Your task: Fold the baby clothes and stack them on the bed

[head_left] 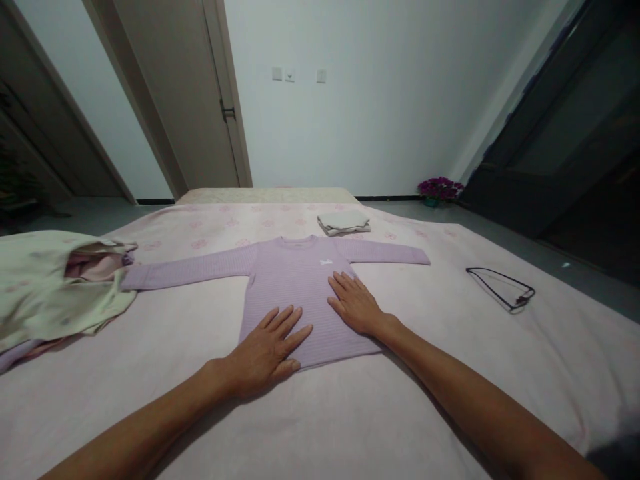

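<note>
A lilac striped long-sleeved shirt [295,287] lies spread flat, its neck away from me and both sleeves stretched out sideways. A small white motif shows on its chest. My left hand [267,353] rests flat on the lower left of the shirt, near the hem, fingers apart. On the right side of the body, my right hand [356,303] lies palm down a little higher up, its fingers also extended. Neither hand grips the cloth. The end of the left sleeve touches or lies close to a heap of clothes [45,287].
A pale pink flowered bed cover [190,393] lies under everything. Beyond the shirt sits a folded light grey cloth [344,223]. Black-framed glasses [500,290] lie at the right. Purple flowers [440,189] stand on the floor by the wall, and a door [175,87] is at the back left.
</note>
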`<state>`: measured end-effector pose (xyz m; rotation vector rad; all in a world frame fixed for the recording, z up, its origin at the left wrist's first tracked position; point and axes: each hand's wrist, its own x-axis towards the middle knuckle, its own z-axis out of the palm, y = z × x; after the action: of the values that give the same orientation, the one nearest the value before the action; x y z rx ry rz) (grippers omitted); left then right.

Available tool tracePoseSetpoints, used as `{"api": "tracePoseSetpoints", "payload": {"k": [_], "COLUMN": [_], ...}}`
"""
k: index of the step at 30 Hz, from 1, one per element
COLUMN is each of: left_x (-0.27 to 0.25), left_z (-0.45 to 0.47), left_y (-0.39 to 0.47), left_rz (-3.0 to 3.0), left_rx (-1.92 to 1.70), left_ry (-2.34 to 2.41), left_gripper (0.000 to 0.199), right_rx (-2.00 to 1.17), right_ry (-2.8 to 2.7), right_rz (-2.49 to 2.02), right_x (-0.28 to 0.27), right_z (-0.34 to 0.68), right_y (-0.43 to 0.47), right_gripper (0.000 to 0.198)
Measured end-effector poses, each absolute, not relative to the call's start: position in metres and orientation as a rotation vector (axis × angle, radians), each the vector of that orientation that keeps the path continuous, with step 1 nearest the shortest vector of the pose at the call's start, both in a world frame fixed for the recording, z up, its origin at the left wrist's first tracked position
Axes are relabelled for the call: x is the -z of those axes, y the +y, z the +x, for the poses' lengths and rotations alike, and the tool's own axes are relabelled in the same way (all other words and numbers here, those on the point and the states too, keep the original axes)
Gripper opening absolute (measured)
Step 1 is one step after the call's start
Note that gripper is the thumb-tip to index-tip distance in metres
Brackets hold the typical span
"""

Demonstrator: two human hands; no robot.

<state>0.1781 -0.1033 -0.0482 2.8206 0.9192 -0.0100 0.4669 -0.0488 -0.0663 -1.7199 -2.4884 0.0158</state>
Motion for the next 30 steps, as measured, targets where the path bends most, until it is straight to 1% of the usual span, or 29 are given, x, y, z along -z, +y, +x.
{"api": "tracePoseSetpoints", "payload": {"k": [5,8,12,16,18,20,22,24,26,28,30], "left_x": [0.047,0.046,0.046,0.044,0.042,0.041,0.041,0.041,0.042,0.043,0.044], "left_z": [0.168,0.164,0.163,0.165,0.165,0.166,0.167,0.170,0.176,0.186,0.200], "left_y": [-0.114,-0.119,-0.122,-0.124,-0.125,-0.126,-0.127,-0.126,-0.124,-0.121,-0.115], "left_rz": [2.852,2.858,2.859,2.860,2.857,2.853,2.843,2.823,2.796,2.765,2.737], "left_rx": [-0.048,-0.061,-0.060,-0.058,-0.066,-0.086,-0.127,-0.193,-0.281,-0.379,-0.479], "left_ry": [0.705,0.656,0.638,0.663,0.677,0.690,0.708,0.736,0.757,0.774,0.765], "left_gripper": [0.066,0.066,0.068,0.065,0.064,0.062,0.059,0.053,0.044,0.033,0.027], "right_rx": [0.018,-0.002,-0.086,-0.208,-0.247,-0.317,-0.482,-0.686,-0.784,-0.755,-0.704], "right_ry": [-2.491,-2.456,-2.399,-2.302,-2.257,-2.246,-2.312,-2.452,-2.584,-2.655,-2.681], "right_rz": [-1.650,-1.639,-1.596,-1.495,-1.426,-1.390,-1.367,-1.304,-1.249,-1.247,-1.259], "right_x": [0.065,0.064,0.065,0.059,0.050,0.037,0.024,0.015,0.010,0.008,0.009], "right_z": [0.486,0.488,0.492,0.506,0.515,0.521,0.525,0.526,0.526,0.525,0.525], "right_y": [-0.059,-0.060,-0.061,-0.066,-0.070,-0.076,-0.081,-0.087,-0.092,-0.097,-0.099], "right_gripper": [0.060,0.057,0.054,0.048,0.042,0.031,0.025,0.029,0.041,0.051,0.050]}}
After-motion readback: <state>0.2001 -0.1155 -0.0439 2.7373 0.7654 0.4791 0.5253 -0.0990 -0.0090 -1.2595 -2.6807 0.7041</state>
